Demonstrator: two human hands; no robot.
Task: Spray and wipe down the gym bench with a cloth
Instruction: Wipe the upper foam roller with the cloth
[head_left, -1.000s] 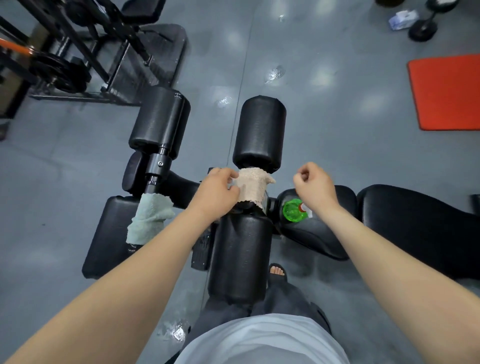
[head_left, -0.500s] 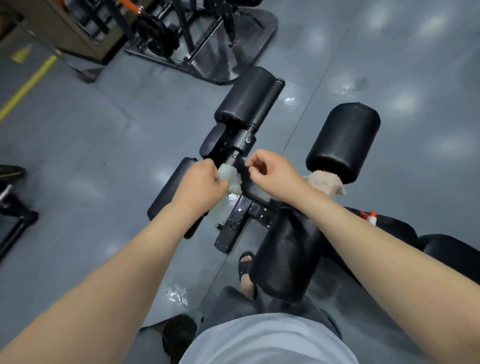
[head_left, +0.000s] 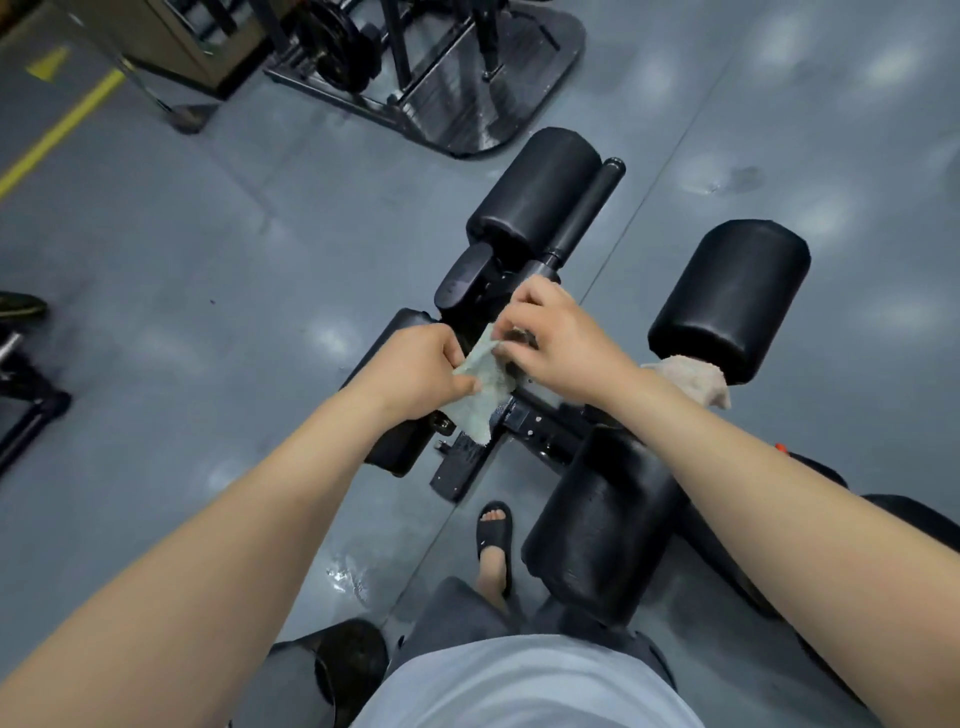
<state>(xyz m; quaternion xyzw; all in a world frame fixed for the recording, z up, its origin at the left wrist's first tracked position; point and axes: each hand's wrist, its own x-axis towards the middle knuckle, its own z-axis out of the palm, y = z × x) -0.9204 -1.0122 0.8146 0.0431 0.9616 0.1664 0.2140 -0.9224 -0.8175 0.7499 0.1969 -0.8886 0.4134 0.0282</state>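
green cloth (head_left: 480, 397), pinched by both hands (head_left: 421, 369) (head_left: 561, 343), seemingly hangs lengthwise toward the viewer.

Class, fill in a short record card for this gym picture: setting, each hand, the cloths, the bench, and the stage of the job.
Setting: gym, grey floor, weight rack at the far side
Left hand: grips the pale green cloth
Right hand: pinches the same cloth's upper edge
Other cloth: beige cloth, at the near end of the right roller pad
Bench: black pads on a black metal frame
Stage: cloth held over the frame between both hands; wiping contact cannot be told
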